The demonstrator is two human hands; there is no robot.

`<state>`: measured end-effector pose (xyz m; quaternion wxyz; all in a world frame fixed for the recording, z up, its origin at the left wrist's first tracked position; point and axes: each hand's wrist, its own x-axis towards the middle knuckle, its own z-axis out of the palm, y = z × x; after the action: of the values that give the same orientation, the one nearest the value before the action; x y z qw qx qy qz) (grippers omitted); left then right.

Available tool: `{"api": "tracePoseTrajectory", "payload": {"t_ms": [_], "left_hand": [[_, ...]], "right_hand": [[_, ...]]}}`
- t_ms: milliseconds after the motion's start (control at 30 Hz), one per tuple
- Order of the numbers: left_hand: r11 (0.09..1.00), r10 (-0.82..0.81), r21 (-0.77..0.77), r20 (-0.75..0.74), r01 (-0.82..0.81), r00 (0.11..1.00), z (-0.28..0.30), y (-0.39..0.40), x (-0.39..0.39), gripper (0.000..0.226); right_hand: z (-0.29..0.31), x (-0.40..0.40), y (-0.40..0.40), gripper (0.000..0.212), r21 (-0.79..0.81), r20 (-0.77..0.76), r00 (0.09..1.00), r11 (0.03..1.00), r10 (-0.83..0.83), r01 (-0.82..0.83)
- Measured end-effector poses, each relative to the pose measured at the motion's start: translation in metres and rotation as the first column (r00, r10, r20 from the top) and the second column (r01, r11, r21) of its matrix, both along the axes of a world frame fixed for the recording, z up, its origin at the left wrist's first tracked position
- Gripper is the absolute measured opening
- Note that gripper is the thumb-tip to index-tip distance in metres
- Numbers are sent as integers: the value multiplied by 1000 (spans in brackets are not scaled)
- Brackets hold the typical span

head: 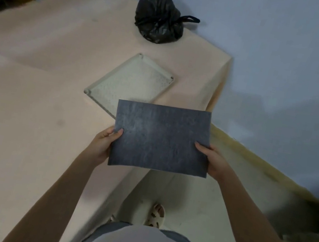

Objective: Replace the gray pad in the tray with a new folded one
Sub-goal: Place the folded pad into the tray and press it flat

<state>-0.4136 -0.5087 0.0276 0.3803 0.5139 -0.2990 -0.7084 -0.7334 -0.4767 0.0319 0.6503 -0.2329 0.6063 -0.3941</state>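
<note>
While both hands grip it, the gray pad is the landmark for every line below.
Table: pink-covered, spreading left of and beyond the gray pad.
Left hand: clamped on the gray pad's left edge, thumb on top.
Tray: pale, lying flat on the table just beyond the gray pad, its near corner hidden behind it.
Black bag: tied, on the table well beyond the gray pad.
Gray pad: held flat in the air, above the table's near edge.
Right hand: closed on the gray pad's right edge.

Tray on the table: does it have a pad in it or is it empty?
Empty: the tray shows its bare dotted floor, while both hands hold the gray pad in front of it.
</note>
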Motion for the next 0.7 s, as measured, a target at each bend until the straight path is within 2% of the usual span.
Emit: {"api": "tracePoseTrajectory", "payload": {"t_ms": [233, 400, 567, 700], "left_hand": [[995, 102, 10, 21, -102, 995, 9, -26, -46, 18], [981, 189, 37, 2, -189, 982, 12, -43, -53, 22], [952, 304, 28, 2, -304, 953, 12, -75, -55, 18], [916, 400, 38, 11, -400, 917, 2, -105, -50, 17]], "right_hand": [[1, -47, -50, 34, -4, 23, 999, 999, 44, -44], [4, -57, -96, 18, -13, 88, 992, 996, 88, -87], [0, -53, -158, 34, -12, 82, 982, 986, 169, -168], [1, -43, -211, 32, -63, 70, 966, 967, 250, -246]]}}
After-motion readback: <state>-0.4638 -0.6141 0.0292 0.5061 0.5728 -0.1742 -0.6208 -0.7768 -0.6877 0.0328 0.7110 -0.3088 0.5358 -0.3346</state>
